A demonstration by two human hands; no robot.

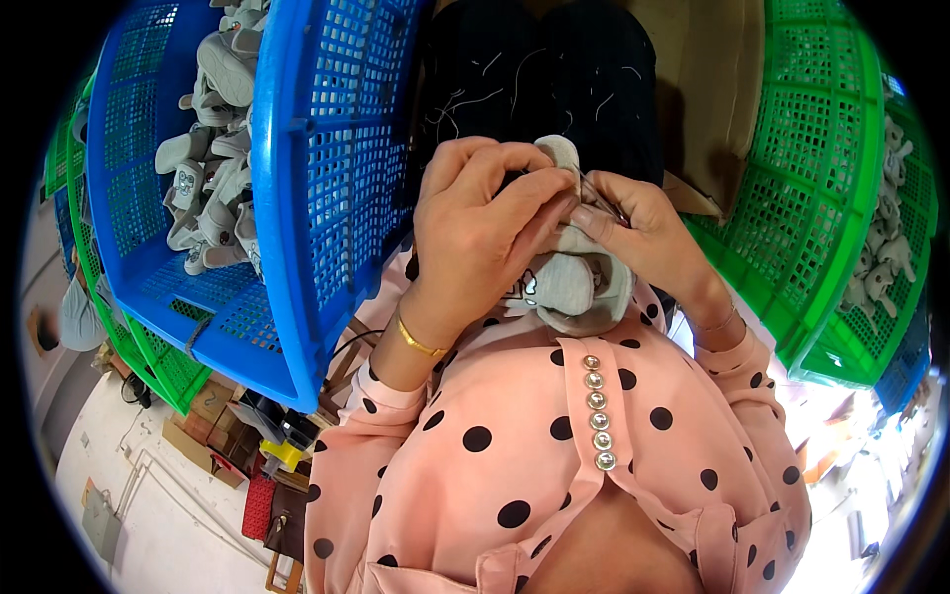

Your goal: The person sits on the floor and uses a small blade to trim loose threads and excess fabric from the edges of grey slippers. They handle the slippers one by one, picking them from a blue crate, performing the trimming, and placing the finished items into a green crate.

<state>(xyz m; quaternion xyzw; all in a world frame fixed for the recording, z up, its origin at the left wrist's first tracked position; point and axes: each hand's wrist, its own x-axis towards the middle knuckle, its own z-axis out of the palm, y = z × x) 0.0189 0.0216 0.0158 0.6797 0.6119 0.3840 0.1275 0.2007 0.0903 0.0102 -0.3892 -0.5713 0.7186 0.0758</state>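
Note:
A small pale grey-beige cloth shoe [566, 285] is in both my hands, close against my front. Its rounded tongue and open top face up, and a dark printed figure shows on its side. My left hand [480, 233] is closed, thumb and fingers pinching at the shoe's upper part. From the other side, my right hand [643, 233] grips the shoe with bent fingers. Something thin and dark shows at the right fingers; I cannot make out what it is. The fingertips of both hands partly hide the shoe.
On the left stands a blue plastic basket [341, 129] with a pile of similar small shoes [223, 188]. A green basket [802, 168] at the right also holds shoes [884, 247]. Loose pale threads [475, 99] lie on my dark trousers. A cardboard box [717, 89] stands beside my legs.

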